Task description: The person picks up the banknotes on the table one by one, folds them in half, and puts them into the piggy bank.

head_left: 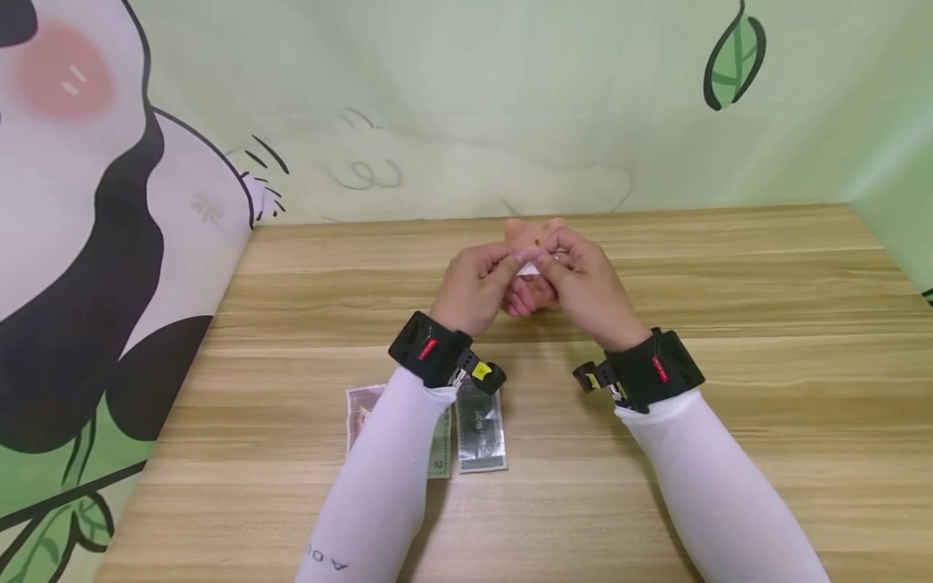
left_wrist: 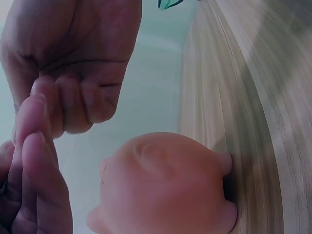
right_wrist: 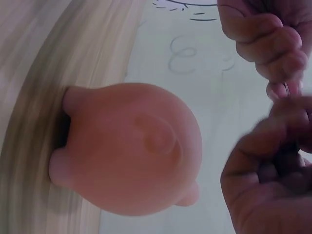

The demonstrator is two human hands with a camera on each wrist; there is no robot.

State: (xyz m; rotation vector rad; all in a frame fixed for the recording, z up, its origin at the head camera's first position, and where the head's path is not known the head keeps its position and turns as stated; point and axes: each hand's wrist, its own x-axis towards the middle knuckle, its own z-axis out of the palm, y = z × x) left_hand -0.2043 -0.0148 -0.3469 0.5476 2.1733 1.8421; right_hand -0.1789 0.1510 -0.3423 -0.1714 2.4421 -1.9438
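A pink piggy bank (head_left: 523, 233) stands on the table close below both hands, its rounded rear with a curled tail showing in the left wrist view. Above it, my left hand (head_left: 472, 285) and my right hand (head_left: 589, 290) meet at the fingertips. Between them they pinch a small white slip of paper (head_left: 528, 268). Thumbs and fingers cover most of the slip. In the right wrist view only a thin edge of it shows between the fingertips. The piggy bank (right_wrist: 134, 148) is partly hidden by the hands in the head view.
Banknotes lie on the wooden table (head_left: 765, 308) near the left forearm: a dark green one (head_left: 481, 433), a lighter green one (head_left: 441, 453) and a pinkish one (head_left: 359, 402). The left sleeve covers part of them. A printed cloth (head_left: 452, 97) hangs behind the table.
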